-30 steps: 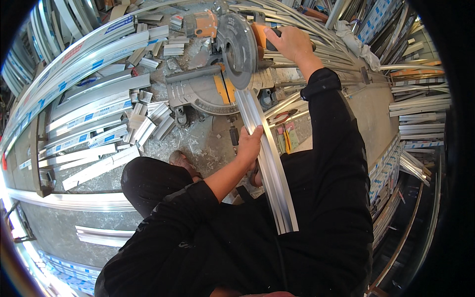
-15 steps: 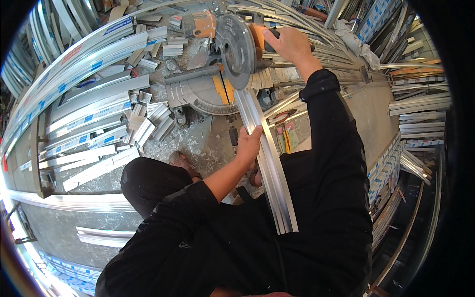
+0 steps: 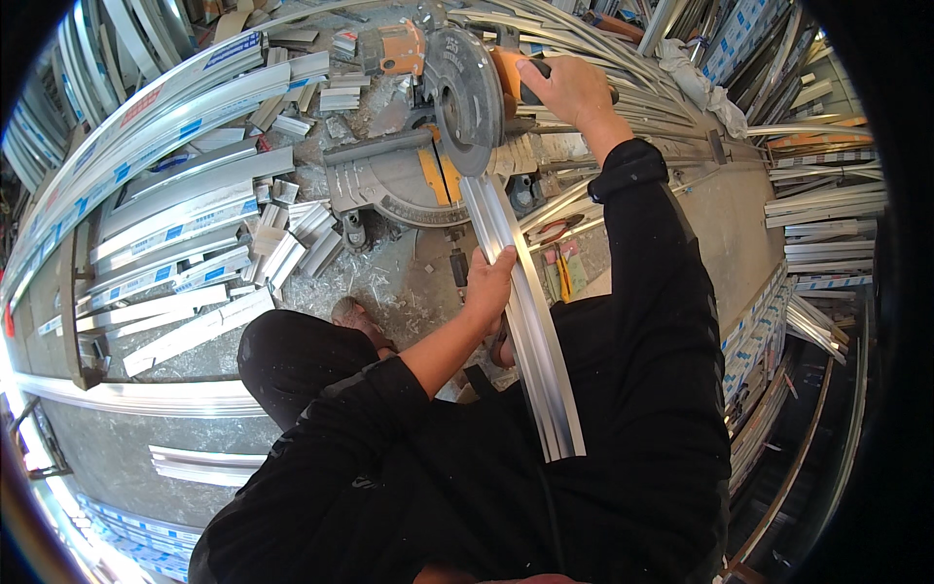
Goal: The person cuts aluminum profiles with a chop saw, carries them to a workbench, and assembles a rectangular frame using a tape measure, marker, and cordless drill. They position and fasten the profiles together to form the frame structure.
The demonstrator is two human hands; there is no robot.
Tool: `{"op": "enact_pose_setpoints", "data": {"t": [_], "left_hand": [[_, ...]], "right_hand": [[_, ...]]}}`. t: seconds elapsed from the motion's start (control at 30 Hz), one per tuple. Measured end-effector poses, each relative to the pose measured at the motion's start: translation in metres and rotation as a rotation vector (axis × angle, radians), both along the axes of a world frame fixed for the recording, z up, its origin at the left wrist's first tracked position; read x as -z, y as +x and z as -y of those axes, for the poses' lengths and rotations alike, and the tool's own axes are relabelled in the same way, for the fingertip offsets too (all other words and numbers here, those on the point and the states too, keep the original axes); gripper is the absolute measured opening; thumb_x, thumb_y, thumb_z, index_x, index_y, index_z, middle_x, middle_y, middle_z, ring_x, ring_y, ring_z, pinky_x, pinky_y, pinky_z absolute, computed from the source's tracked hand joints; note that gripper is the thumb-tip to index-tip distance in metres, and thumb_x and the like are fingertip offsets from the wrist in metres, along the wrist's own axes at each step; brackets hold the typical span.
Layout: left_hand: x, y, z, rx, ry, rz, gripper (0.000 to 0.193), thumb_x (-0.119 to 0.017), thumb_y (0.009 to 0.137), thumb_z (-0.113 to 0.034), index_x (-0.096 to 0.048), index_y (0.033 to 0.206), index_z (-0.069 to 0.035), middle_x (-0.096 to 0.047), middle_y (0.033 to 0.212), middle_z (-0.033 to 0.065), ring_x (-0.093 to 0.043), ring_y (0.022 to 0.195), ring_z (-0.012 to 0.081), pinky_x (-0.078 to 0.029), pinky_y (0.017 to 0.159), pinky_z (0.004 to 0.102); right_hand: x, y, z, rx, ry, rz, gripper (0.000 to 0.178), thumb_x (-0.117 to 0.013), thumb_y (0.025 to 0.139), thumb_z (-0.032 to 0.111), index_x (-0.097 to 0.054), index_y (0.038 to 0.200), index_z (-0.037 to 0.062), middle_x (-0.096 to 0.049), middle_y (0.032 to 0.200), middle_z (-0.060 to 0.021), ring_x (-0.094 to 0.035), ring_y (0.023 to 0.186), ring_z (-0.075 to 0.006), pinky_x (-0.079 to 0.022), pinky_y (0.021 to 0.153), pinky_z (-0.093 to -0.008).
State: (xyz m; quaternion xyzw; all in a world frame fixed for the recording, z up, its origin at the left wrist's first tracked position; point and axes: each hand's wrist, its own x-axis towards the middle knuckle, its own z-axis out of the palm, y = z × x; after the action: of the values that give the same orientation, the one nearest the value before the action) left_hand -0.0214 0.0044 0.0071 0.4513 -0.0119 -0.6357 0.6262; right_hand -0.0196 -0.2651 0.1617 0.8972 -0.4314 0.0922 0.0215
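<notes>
Grey concrete floor [image 3: 107,448], littered with metal chips and aluminium stock, too many pieces overlapping for a full count. On it, ahead of me: one miter saw [image 3: 394,201] with a rounded grey base, one orange motor housing [image 3: 399,51] and one round dark-grey blade guard [image 3: 469,122]; one yellow insert [image 3: 443,175], split by a dark slot, sits in the base.

Two hands in view, both mine, both occupied. My right hand [image 3: 576,90] is wrapped round one black saw handle [image 3: 531,93], right of the guard. My left hand [image 3: 490,282] grips one long, silver, grooved aluminium profile [image 3: 543,370] from its left side, thumb on top; fingers underneath hidden. Profile runs from the saw, upper end just below the guard, down to my black clothes; can't tell whether it touches the blade or rests on my lap.

Right of the profile: one pair of red-handled pliers [image 3: 558,231] and one yellow-handled tool [image 3: 564,275], near each other. Left of the saw: a heap of short silver offcuts [image 3: 282,255], count unclear. Lower left: one short silver profile piece [image 3: 209,467], well apart. Upper right: one crumpled whitish cloth [image 3: 708,92] by the stacked stock.
</notes>
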Motion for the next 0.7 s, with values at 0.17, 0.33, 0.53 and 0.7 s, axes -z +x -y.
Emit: {"op": "enact_pose_setpoints", "data": {"t": [0.17, 0.33, 0.53, 0.7], "left_hand": [[-0.0012, 0.001, -0.0011, 0.004, 0.018, 0.015, 0.028, -0.059, 0.101, -0.023, -0.05, 0.12, -0.005, -0.065, 0.103, 0.0103, -0.063, 0.09, 0.0177, -0.054, 0.076, 0.0344], [0.002, 0.0036, -0.0023, 0.039, 0.03, 0.042, 0.032, -0.06, 0.1, -0.026, -0.049, 0.122, -0.006, -0.063, 0.103, 0.0096, -0.063, 0.089, 0.0187, -0.055, 0.074, 0.0371], [0.0033, 0.0023, -0.0022, 0.016, 0.024, 0.004, 0.029, -0.061, 0.1, -0.025, -0.052, 0.119, -0.004, -0.065, 0.104, 0.0101, -0.062, 0.091, 0.0174, -0.053, 0.077, 0.035], [0.003, 0.0025, -0.0016, 0.022, 0.032, 0.05, 0.031, -0.061, 0.1, -0.025, -0.052, 0.12, -0.004, -0.065, 0.106, 0.0104, -0.062, 0.092, 0.0175, -0.053, 0.078, 0.0348]], "right_hand": [[-0.0006, 0.0, -0.0008, -0.004, -0.002, -0.008, 0.067, -0.045, 0.09, 0.061, -0.075, 0.082, 0.0016, -0.07, 0.076, -0.0194, -0.069, 0.075, -0.038, -0.053, 0.072, -0.0459], [-0.0004, -0.0004, -0.0004, -0.009, -0.023, -0.016, 0.067, -0.045, 0.091, 0.063, -0.075, 0.082, 0.0035, -0.07, 0.075, -0.0184, -0.068, 0.074, -0.038, -0.052, 0.07, -0.0469], [-0.0001, -0.0006, -0.0002, 0.004, 0.005, -0.021, 0.066, -0.046, 0.091, 0.062, -0.075, 0.083, 0.0035, -0.071, 0.077, -0.0181, -0.069, 0.076, -0.038, -0.052, 0.073, -0.0472], [0.0019, -0.0011, 0.0005, -0.024, -0.043, -0.017, 0.069, -0.044, 0.093, 0.064, -0.075, 0.085, 0.0036, -0.068, 0.074, -0.019, -0.067, 0.072, -0.0387, -0.052, 0.069, -0.0473]]}}
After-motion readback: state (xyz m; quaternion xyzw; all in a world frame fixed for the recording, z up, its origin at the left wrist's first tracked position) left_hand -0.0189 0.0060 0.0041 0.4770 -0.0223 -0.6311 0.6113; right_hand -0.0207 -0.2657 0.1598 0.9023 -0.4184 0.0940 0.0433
